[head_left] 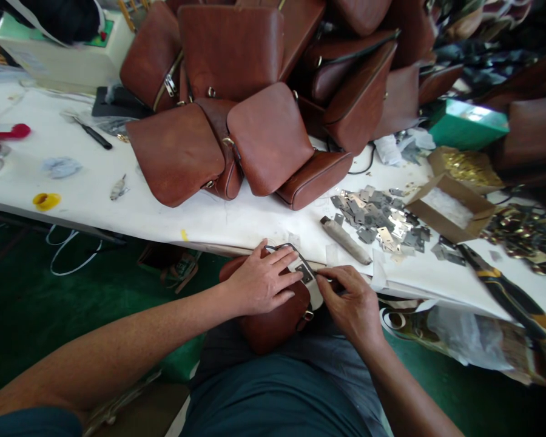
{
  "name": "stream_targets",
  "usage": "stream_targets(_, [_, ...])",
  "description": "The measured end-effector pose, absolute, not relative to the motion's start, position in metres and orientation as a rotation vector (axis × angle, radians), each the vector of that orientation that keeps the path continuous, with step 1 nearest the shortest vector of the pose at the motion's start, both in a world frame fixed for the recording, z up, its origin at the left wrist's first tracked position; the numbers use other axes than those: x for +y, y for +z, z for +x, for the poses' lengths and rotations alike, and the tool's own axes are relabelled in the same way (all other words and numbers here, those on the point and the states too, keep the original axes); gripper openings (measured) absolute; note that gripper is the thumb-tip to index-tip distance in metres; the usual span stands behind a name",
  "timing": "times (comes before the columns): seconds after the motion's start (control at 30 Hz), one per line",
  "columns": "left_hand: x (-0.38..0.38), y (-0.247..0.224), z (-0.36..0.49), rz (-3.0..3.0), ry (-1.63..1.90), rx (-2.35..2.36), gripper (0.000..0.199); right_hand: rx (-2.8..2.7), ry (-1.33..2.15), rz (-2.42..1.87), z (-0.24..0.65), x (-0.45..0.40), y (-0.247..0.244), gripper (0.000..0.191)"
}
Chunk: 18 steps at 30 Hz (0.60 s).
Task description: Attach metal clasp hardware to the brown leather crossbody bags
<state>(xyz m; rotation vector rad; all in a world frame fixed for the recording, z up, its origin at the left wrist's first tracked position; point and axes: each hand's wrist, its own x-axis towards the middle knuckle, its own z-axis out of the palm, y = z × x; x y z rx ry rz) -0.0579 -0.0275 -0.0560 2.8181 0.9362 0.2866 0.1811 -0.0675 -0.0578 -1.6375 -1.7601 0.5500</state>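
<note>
A brown leather bag (273, 325) rests on my lap against the table's front edge. My left hand (259, 284) lies flat on it, fingers stretched out and spread over a pale strip at its dark-edged opening. A small metal plate (306, 273) with holes shows on that strip, just beyond my left fingertips. My right hand (353, 300) is closed in a pinch at the strip's right side. Something thin and dark sticks out from its fingertips toward the plate; most of it is hidden by the fingers. A buckle (308, 315) hangs at the bag's lower right.
Brown leather bags (273, 139) are piled across the table. Loose metal plates (377, 212) lie to the right, by a worn grey bar (346, 240), a cardboard box (450, 206) and yellow-and-black pliers (505, 291). A black-handled tool (93, 133) lies left.
</note>
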Motion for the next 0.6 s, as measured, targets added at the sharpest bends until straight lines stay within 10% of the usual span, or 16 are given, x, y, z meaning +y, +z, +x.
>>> stream_targets(0.33, [-0.026,-0.054,-0.061,2.766,0.315,0.91,0.039,-2.156,-0.114,-1.874,0.215,0.024,-0.051,0.045])
stream_targets(0.6, [-0.024,-0.058,-0.063,2.767,0.336,0.891,0.039,-1.643,0.712,-1.642,0.199,0.018,-0.033,0.05])
